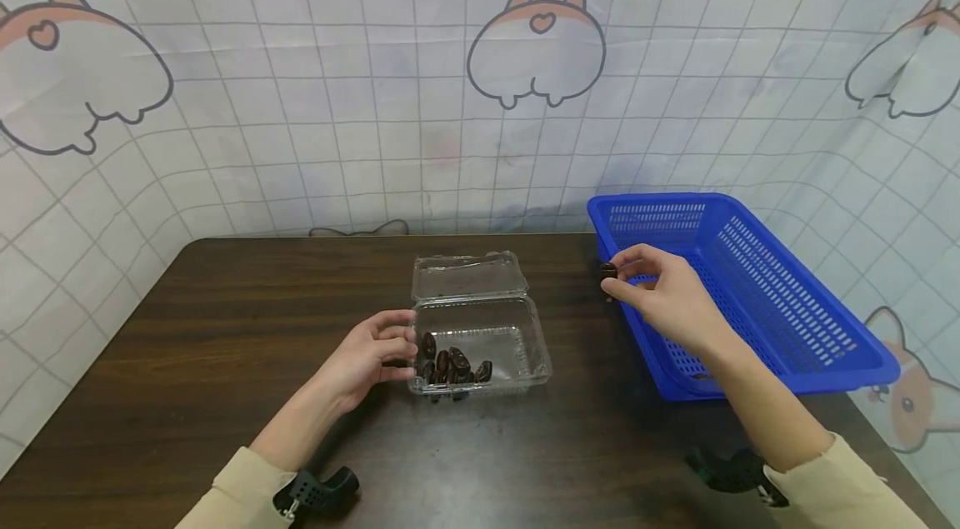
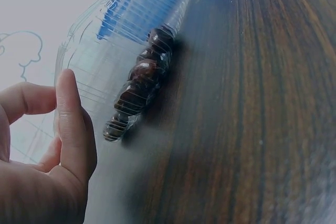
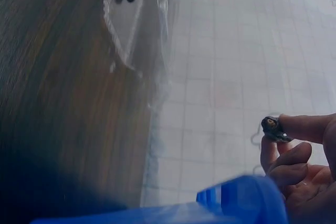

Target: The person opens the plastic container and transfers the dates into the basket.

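A dark date (image 1: 608,271) is pinched between the thumb and fingers of the right hand (image 1: 667,296), near the left rim of a blue basket (image 1: 795,304) along the desk's (image 1: 225,329) right edge. The left hand (image 1: 363,358), fingers loosely spread, touches the left wall of a clear container (image 1: 517,346) holding more dates (image 1: 457,361).

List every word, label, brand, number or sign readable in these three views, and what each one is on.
None: no text can be read in any view.
Wall covering: grid lines and cartoon animals only, no lettering seen.
Clear container: no label seen; any moulded mark is too small to read.
Blue basket: no lettering seen.
Dark wrist band at the left sleeve: any marking is too small to read.
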Available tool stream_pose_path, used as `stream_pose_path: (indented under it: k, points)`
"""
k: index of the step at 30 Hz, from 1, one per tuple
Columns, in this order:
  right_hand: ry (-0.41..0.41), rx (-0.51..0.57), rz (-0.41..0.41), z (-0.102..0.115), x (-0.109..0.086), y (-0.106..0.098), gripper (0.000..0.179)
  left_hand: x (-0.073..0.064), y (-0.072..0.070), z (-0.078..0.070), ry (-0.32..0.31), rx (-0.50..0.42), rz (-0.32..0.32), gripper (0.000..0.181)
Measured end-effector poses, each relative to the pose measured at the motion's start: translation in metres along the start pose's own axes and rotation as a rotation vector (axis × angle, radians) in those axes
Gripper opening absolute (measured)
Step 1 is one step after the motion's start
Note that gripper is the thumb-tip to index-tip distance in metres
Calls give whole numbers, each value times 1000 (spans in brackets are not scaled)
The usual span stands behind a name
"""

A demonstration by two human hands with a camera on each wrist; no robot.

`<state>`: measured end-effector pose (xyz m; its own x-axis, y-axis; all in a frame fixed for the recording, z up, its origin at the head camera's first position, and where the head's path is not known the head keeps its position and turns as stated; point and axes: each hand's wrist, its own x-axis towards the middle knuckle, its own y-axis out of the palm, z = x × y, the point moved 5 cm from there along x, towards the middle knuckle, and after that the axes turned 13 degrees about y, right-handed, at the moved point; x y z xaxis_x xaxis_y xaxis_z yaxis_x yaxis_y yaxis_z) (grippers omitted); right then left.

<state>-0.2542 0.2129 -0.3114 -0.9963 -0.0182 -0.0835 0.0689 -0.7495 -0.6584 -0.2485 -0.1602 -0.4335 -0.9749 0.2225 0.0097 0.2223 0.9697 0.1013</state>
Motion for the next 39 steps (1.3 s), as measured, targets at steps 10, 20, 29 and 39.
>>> stream_pose_path:
  k: [10,20,29,39]
  points:
    - [41,38,-6,-18,-1,-16,46,-3,-1,0,-4,-6,-2,54]
    - [42,26,-34,-35,-1,-28,48,-5,-2,0,-2,-15,-10,53]
    - [73,16,-47,-52,0,-36,51,-3,-3,0,7,-20,-7,55]
    - [95,-6,-45,-68,-2,-41,51,-1,-2,1,6,-18,-1,55]
